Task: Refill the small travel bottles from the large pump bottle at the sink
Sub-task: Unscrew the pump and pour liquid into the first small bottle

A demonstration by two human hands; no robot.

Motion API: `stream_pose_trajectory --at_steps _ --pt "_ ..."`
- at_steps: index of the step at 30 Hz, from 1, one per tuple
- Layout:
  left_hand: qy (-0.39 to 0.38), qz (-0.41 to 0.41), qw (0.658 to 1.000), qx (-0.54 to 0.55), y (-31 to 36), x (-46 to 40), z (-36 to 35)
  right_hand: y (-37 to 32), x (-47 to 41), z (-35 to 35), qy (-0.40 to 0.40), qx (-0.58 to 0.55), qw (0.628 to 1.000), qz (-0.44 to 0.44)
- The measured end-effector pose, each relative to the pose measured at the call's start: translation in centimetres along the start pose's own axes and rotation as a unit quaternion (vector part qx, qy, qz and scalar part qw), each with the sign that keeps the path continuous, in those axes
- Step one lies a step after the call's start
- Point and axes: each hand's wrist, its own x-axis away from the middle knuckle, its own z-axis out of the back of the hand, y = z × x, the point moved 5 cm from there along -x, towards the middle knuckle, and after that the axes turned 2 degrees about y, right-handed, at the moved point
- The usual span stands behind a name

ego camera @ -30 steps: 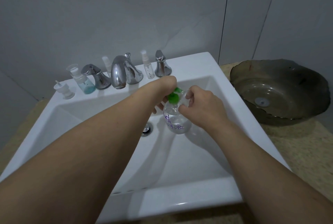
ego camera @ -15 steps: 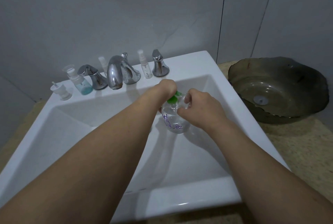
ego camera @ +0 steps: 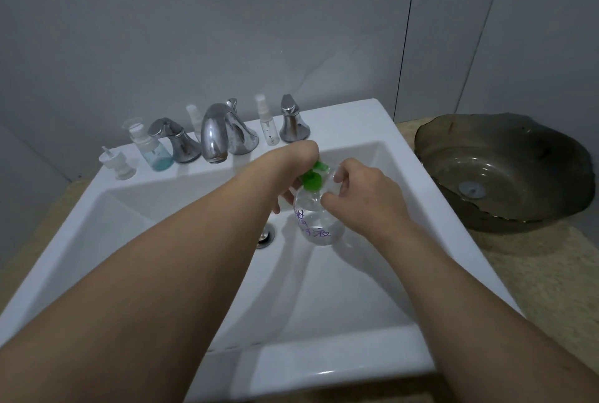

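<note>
- Step in hand: dispensing from the pump bottle (ego camera: 316,221), judged from the hand positions. The clear bottle stands in the sink (ego camera: 136,234) basin, just right of the drain (ego camera: 265,235), with purple writing on its side.
- Left hand (ego camera: 299,162): it rests on the green pump head (ego camera: 312,179) from above. The fingers curl down past the head; whether they grip or only press it cannot be told, as the wrist hides them.
- Right hand (ego camera: 363,190): thumb and fingers pinch a small clear item at the pump spout. It appears to be a travel bottle, but it is too hidden to confirm.
- Other travel bottles on the back ledge: one with blue liquid (ego camera: 152,149) beside the left tap handle (ego camera: 176,140), a loose pump cap (ego camera: 115,164) at far left, and a slim spray bottle (ego camera: 268,125) between the faucet (ego camera: 220,133) and the right tap handle (ego camera: 291,120).
- Next move calls for: keeping the small opening directly under the spout, pressing the head straight down, and steadying the large bottle against tipping.
- Risk: liquid missing the narrow neck and running into the basin.
</note>
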Motion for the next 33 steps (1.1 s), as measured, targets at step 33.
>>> stream_pose_trajectory --at_steps 33 --pt "0.018 -0.009 1.000 -0.021 -0.2 1.1 -0.2 0.2 0.0 -0.5 -0.014 0.011 1.000 0.006"
